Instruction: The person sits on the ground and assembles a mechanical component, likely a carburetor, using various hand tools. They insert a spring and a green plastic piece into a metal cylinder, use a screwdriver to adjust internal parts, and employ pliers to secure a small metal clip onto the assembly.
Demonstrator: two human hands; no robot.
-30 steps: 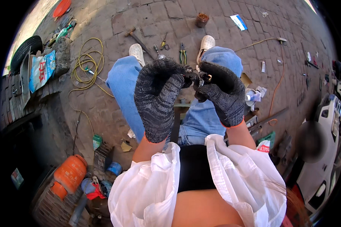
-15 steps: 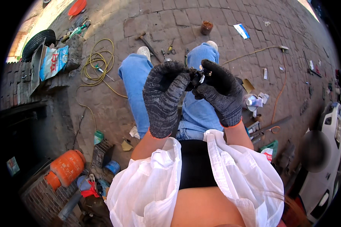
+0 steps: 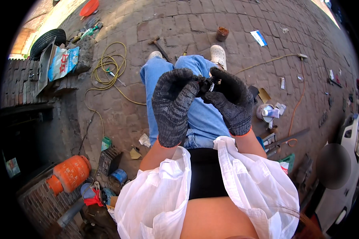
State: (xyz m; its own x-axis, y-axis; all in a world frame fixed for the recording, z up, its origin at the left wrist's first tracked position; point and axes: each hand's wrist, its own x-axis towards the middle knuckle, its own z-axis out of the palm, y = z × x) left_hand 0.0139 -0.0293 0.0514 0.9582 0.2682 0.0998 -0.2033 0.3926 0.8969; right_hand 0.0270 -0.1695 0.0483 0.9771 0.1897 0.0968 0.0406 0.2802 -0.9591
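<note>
Both my hands wear dark grey knitted work gloves with orange cuffs and meet above my jeans-clad knees. My left hand (image 3: 172, 105) is closed, its thumb and fingertips pinching one side of a small dark part with a shiny metal piece (image 3: 212, 86). From the other side my right hand (image 3: 233, 101) grips the same part between thumb and curled fingers. Its exact kind is too small and too covered by the gloves to make out. A hammer (image 3: 160, 48) lies on the bricks beyond my knees, beside my shoe.
A coiled yellow hose (image 3: 107, 65) lies at left, near a tyre (image 3: 48, 42). An orange gas cylinder (image 3: 70, 173) is at lower left. To the right are a white tub (image 3: 263, 113) with a tube on it and metal bars (image 3: 287, 139). A white car (image 3: 343, 167) stands at far right.
My knees have drawn closer together and my right foot shows more. The view has shifted slightly. Both hands keep hold of the small part, almost unmoved.
</note>
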